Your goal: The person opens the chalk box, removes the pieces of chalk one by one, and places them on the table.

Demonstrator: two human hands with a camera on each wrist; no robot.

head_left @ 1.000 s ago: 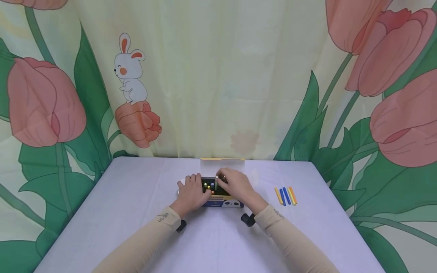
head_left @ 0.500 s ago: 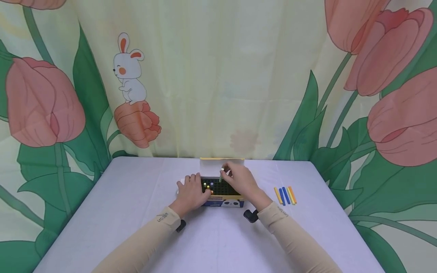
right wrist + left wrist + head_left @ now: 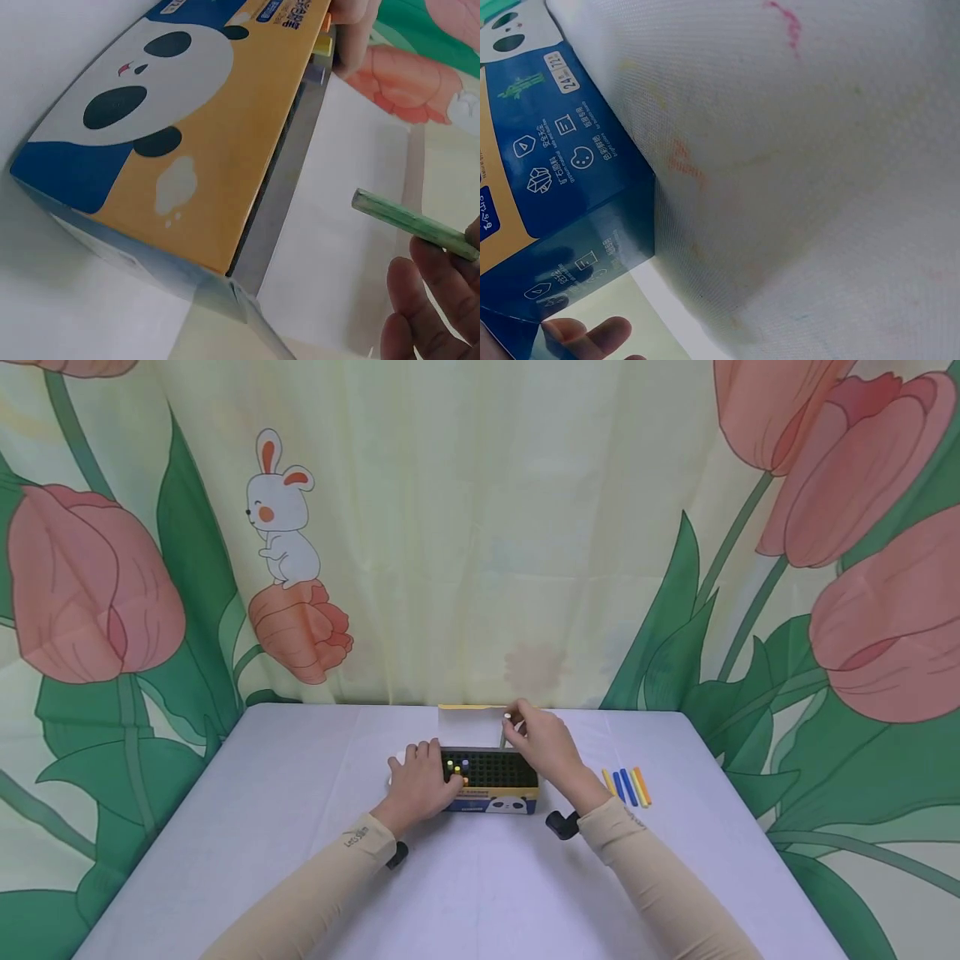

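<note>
A blue and yellow chalk box (image 3: 491, 802) with a panda face stands on the table, its top flap raised at the back. A black holder with rows of holes (image 3: 498, 770) fills it, and several chalk ends (image 3: 457, 769) show at its left. My left hand (image 3: 422, 785) holds the box's left end, thumb over the front rim; some of its fingers (image 3: 604, 337) show past the end in the left wrist view. My right hand (image 3: 549, 745) pinches a green chalk stick (image 3: 412, 222) above the box's back right, clear of the holder.
Several yellow, blue and orange chalk sticks (image 3: 627, 787) lie side by side on the white tablecloth (image 3: 480, 893), right of the box. Behind the table hangs a curtain (image 3: 450, 527) printed with tulips and a rabbit.
My right hand has lifted the green chalk stick up from the holder and carried it right and back toward the raised flap. The left hand and box stay in place.
</note>
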